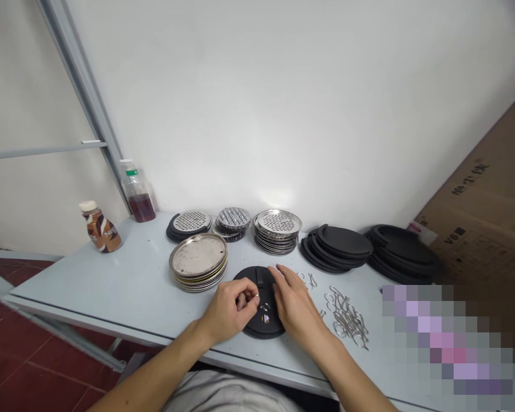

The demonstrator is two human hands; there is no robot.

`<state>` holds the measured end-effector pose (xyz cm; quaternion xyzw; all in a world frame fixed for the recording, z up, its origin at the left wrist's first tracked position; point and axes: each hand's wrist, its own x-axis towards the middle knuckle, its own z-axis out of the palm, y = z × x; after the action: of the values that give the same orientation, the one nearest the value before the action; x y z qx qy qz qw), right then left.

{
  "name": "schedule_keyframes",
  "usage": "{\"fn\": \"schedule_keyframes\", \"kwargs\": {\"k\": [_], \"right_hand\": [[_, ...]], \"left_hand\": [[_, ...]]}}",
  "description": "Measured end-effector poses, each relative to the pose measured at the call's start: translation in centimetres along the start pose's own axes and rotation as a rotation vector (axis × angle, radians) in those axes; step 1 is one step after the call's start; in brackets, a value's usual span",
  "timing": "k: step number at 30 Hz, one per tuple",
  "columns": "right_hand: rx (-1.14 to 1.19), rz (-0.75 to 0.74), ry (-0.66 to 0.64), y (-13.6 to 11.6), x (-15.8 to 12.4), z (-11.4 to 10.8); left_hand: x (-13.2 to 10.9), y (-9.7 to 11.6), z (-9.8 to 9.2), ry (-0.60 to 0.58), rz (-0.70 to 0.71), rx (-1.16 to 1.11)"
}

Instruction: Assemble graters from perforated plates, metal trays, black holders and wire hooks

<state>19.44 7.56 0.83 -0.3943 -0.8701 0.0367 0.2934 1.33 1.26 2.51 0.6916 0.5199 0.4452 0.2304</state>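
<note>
The left hand (229, 309) pinches a small wire clip (256, 297) over a black round disc (260, 327), the right hand (295, 301) lying open on the disc just beside it

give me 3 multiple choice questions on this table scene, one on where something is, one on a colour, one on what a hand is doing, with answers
1. In the head view, where does the pile of bent wire clips lie?
A. Right of the black round disc
B. On the floor
C. On the stack of perforated steel plates

2. What colour is the liquid in the clear plastic bottle by the wall?
A. Pale yellow
B. Bright green
C. Dark red

3. What state is the left hand in?
A. Flat and open on the table
B. Curled, with fingers closed, above the disc
C. Gripping the bottle

1: A, the clips sit on the tabletop just right of the disc.
2: C, dark red fills the lower part of the bottle.
3: B, the fingers curl in over the disc's edge.
</note>
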Motion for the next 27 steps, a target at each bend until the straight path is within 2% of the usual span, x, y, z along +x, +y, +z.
{"fn": "schedule_keyframes", "kwargs": {"k": [4, 8, 12, 14, 16, 20, 27], "right_hand": [[-0.032, 0.047, -0.064, 0.0, 0.1, -0.2], [-0.103, 0.144, -0.031, -0.3, 0.3, -1.0], [-0.116, 0.121, 0.005, -0.6, 0.2, -1.1], [-0.019, 0.069, 0.07, -0.7, 0.2, -1.3], [0.185, 0.012, 0.101, -0.9, 0.2, -1.6], [0.538, -0.042, -0.022, -1.5, 0.2, -2.2], [0.525, -0.046, -0.086, -1.8, 0.2, -1.6]], "left_hand": [[0.1, -0.1, -0.3, 0.004, -0.025, -0.008], [0.0, 0.1, -0.3, -0.024, -0.046, -0.029], [0.0, 0.2, 0.0, 0.015, -0.097, -0.025], [0.1, 0.2, 0.2, 0.039, -0.134, -0.034], [0.2, 0.2, 0.3, 0.045, -0.176, -0.094], [0.5, 0.3, 0.6, 0.043, -0.22, -0.208], [0.1, 1.1, 1.6, 0.137, -0.297, -0.08]]}}
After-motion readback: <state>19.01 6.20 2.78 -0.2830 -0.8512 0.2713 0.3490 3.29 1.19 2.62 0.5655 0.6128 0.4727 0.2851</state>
